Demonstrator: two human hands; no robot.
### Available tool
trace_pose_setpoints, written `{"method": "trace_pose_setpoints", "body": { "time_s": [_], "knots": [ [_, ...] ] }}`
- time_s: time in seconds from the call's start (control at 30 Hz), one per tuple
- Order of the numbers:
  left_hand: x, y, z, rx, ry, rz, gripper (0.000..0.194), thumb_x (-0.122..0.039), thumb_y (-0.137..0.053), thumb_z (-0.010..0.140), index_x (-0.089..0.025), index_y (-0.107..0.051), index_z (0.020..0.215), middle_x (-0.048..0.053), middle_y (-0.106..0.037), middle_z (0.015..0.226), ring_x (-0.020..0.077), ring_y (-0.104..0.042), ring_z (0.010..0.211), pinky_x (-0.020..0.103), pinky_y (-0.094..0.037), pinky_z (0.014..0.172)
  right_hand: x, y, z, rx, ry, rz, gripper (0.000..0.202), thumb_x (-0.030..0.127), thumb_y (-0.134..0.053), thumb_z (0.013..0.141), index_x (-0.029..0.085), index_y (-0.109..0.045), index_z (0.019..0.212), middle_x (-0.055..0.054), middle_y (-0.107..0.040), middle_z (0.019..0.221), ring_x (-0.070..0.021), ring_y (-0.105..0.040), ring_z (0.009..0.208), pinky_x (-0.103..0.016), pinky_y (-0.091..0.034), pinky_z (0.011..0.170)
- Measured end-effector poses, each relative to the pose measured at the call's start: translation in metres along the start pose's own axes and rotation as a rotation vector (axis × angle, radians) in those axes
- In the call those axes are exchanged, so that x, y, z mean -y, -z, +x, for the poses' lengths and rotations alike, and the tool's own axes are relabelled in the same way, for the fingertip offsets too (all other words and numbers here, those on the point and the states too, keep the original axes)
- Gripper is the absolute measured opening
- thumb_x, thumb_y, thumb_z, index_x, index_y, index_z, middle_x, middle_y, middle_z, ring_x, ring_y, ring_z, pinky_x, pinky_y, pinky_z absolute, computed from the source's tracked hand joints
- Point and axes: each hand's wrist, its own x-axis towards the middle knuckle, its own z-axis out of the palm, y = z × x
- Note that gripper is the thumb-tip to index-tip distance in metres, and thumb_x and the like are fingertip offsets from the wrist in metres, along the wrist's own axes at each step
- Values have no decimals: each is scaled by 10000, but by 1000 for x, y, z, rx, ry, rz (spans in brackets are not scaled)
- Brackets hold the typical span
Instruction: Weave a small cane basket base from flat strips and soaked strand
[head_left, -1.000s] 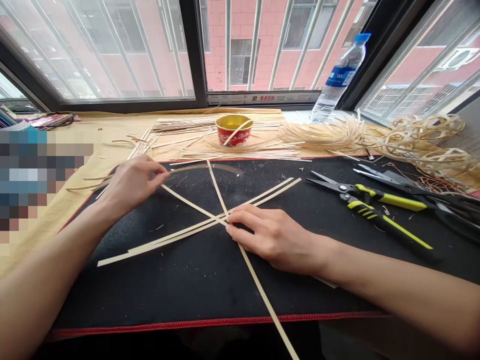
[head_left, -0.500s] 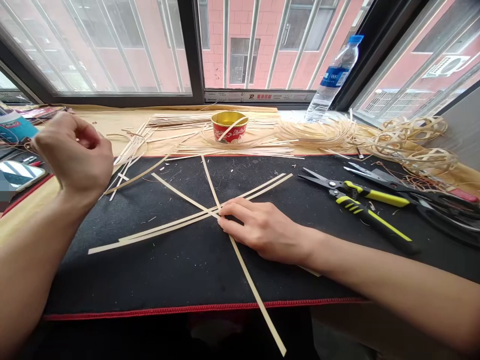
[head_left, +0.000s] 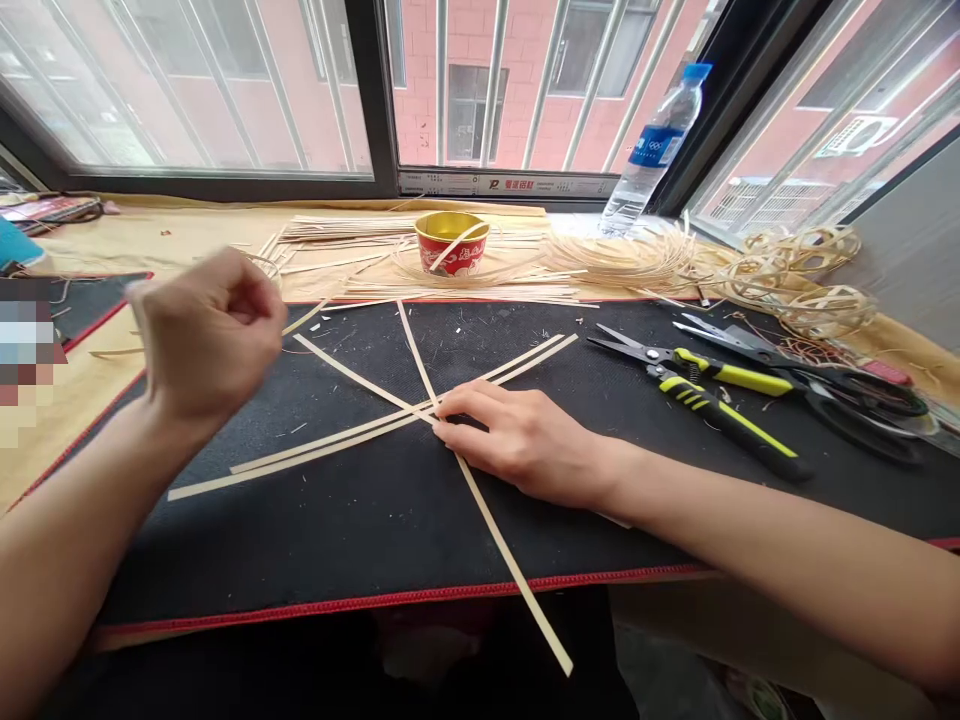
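Thin pale bamboo strips (head_left: 352, 432) lie crossed on the black mat (head_left: 360, 540). Two run nearly side by side, and others cut across them at a slant. Where they cross, my right hand (head_left: 517, 440) presses down with its fingers closed on the strips. One strip (head_left: 510, 560) passes from under these fingers over the mat's red front edge. My left hand (head_left: 214, 335) is raised above the left part of the mat, curled closed. Whatever it may hold is hidden inside the fingers. A curved strip (head_left: 307, 316) shows just beyond it.
Yellow-black shears (head_left: 705, 385) and large scissors (head_left: 810, 375) lie at the right. Behind the mat are a red tub (head_left: 452, 255), bundled strips (head_left: 352, 230), coiled strips (head_left: 622, 260) and woven pieces (head_left: 810, 280). A water bottle (head_left: 656, 150) leans by the window.
My left hand has moved to the right, still curled, and now covers the loose strips behind it. My right hand stays on the crossing. The whole view has shifted slightly.
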Motion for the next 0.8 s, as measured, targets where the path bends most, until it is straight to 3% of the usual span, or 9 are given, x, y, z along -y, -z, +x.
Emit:
{"method": "trace_pose_setpoints", "body": {
  "time_s": [0.07, 0.13, 0.23, 0.3, 0.6, 0.7, 0.8],
  "knots": [
    [-8, 3, -7, 146, -53, -48, 94, -243, -576, 750, -186, -522, 697, -80, -432, 532, 69, -421, 498, 197, -357, 558, 0, 1, 1, -19, -8, 31, 232, 97, -441, 940, 89, -658, 1024, -136, -655, 1080, -227, -586, 1021, -304, -532, 767],
    [-15, 9, -14, 412, -106, -114, 173, -345, -550, 797, -203, -518, 704, -85, -415, 484, 79, -381, 429, 204, -307, 466, 1, 2, 3, -37, -17, 75, 217, 84, -458, 931, 74, -659, 1010, -136, -663, 1056, -233, -583, 1042, -317, -535, 809],
    [-20, 16, -21, 889, -228, -27, 307, -474, -535, 834, -215, -535, 668, -51, -514, 524, 116, -447, 464, 231, -277, 469, 2, 3, 5, -60, -12, 119, 222, 75, -455, 933, 52, -656, 1025, -144, -670, 1047, -240, -584, 1064, -333, -542, 854],
    [-21, 16, -23, 1062, -267, 60, 302, -454, -535, 848, -217, -530, 661, -28, -573, 603, 137, -490, 509, 245, -267, 490, 2, 4, 5, -85, -6, 123, 243, 79, -428, 946, 50, -653, 1033, -149, -673, 1045, -236, -589, 1068, -333, -550, 864],
    [-29, 2, -6, 1310, -163, 104, 192, -289, -477, 850, -214, -489, 674, 10, -592, 669, 177, -532, 581, 266, -313, 556, 3, 7, 9, -96, -20, 137, 275, 38, -414, 925, 21, -651, 1064, -185, -672, 1083, -247, -603, 1114, -366, -540, 946],
    [-20, -3, 5, 1322, -109, 22, 183, -305, -477, 830, -214, -534, 682, 5, -597, 651, 165, -523, 567, 257, -322, 548, 3, 8, 10, -86, -21, 138, 280, 46, -411, 930, 15, -654, 1067, -190, -675, 1072, -248, -621, 1093, -360, -544, 935],
    [-5, -7, 14, 1247, -26, -60, 156, -342, -527, 771, -215, -583, 700, -15, -574, 585, 151, -504, 543, 242, -332, 531, 3, 9, 10, -74, -18, 122, 304, 31, -392, 921, 8, -653, 1075, -189, -681, 1071, -262, -620, 1097, -367, -540, 936]
  ]
}}
